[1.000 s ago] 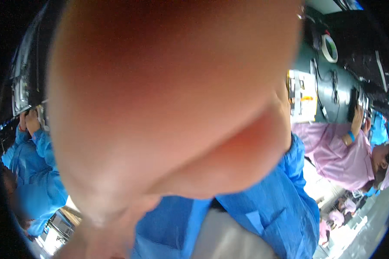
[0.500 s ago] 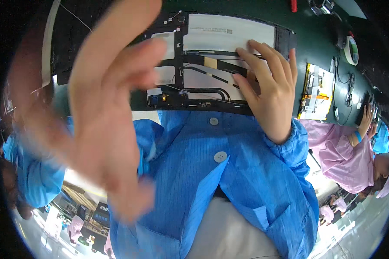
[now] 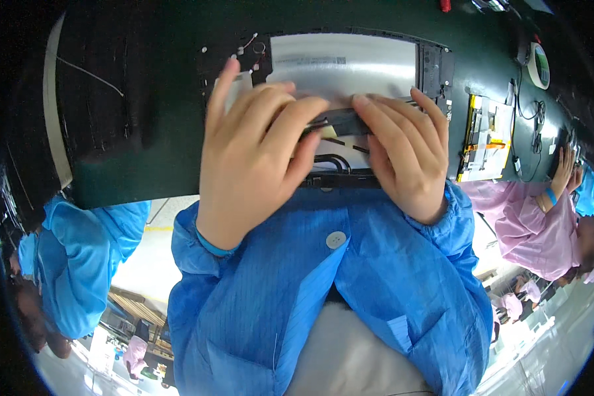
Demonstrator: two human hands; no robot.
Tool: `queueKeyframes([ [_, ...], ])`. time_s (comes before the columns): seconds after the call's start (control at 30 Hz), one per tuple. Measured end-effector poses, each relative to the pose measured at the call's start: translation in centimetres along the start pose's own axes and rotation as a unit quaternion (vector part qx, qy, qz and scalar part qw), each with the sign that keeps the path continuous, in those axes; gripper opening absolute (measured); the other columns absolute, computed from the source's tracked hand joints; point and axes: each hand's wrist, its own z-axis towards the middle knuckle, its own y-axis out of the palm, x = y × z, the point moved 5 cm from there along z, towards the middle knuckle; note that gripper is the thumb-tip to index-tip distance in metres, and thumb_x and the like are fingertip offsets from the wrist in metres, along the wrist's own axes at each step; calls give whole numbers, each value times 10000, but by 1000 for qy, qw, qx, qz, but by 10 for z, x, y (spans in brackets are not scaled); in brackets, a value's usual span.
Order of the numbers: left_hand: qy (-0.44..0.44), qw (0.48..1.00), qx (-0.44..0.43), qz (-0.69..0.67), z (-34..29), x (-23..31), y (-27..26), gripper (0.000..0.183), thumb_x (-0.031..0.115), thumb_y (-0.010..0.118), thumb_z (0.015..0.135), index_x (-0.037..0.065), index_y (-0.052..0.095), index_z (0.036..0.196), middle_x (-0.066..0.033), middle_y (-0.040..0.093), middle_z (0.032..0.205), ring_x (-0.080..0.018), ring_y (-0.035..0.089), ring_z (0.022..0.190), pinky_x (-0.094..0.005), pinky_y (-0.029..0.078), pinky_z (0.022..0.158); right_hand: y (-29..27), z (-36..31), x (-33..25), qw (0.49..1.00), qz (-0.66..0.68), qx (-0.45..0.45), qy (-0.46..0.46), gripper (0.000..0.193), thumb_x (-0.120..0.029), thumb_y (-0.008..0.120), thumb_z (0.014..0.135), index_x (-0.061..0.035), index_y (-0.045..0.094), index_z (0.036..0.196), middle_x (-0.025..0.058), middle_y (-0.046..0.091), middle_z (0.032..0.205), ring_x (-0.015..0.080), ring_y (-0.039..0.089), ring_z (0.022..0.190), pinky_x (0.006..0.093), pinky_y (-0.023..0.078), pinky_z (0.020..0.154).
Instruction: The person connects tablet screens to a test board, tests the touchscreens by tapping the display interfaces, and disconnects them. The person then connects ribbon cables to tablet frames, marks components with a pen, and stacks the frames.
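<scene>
An opened flat device, like a tablet, with a black frame (image 3: 435, 72) and a broad silver battery (image 3: 343, 63) lies before me on the dark green table. Above its middle, a black flat cable (image 3: 353, 123) spans the gap between my hands. My left hand (image 3: 254, 142) bends over the device's left half, thumb and forefinger at the cable's left end. From the right, my right hand (image 3: 409, 142) has its thumb and forefinger on the cable's other end. Curved black cables (image 3: 333, 160) show below. The fingers hide part of the device's lower half.
Right of the device lies a silver battery-like panel (image 3: 485, 142) with yellow edges and an orange strip. Beyond it are a black cord (image 3: 538, 129) and a white roll-shaped item (image 3: 538, 66). Co-workers in pink (image 3: 528, 231) and blue (image 3: 86, 257) sit on either side.
My left hand has come down from a blurred, raised position onto the device. My right hand's fingers have drawn in at the black flat cable, which now looks lifted.
</scene>
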Motion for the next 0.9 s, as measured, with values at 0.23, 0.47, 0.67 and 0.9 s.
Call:
queueKeyframes([
  [0.23, 2, 972, 59, -229, -6, -9, -26, 394, 299, 573, 857, 29, 595, 1143, -112, 601, 1127, -279, 575, 1003, -439, 395, 970, -20, -7, 8, 993, 62, 58, 86, 443, -52, 652, 545, -87, 662, 986, 57, 627, 876, 221, 618, 955, 499, 315, 1040],
  [0.47, -305, 934, 151, -109, -35, -78, -16, 383, 310, 432, 966, 104, 568, 1259, -122, 576, 1172, -219, 549, 1071, -333, 414, 929, -29, -53, 51, 872, 305, 216, 318, 164, 49, 498, 781, -14, 599, 894, 216, 467, 1293, 312, 574, 1101, 512, 289, 1054],
  [0.67, -322, 910, 143, -218, -35, -87, -3, 355, 279, 470, 964, 113, 578, 1258, -93, 615, 1103, -176, 565, 1045, -293, 412, 930, -27, -59, 55, 907, 210, 223, 288, 185, 60, 483, 783, -28, 593, 903, 235, 410, 1344, 335, 585, 1095, 514, 290, 1063],
  [0.9, -338, 900, 125, -244, -37, -89, -4, 364, 265, 467, 953, 117, 567, 1270, -107, 599, 1173, -204, 549, 1103, -313, 388, 980, -22, -61, 54, 855, 334, 243, 314, 133, 28, 468, 859, 0, 569, 941, 260, 420, 1326, 341, 527, 1150, 467, 399, 1017],
])
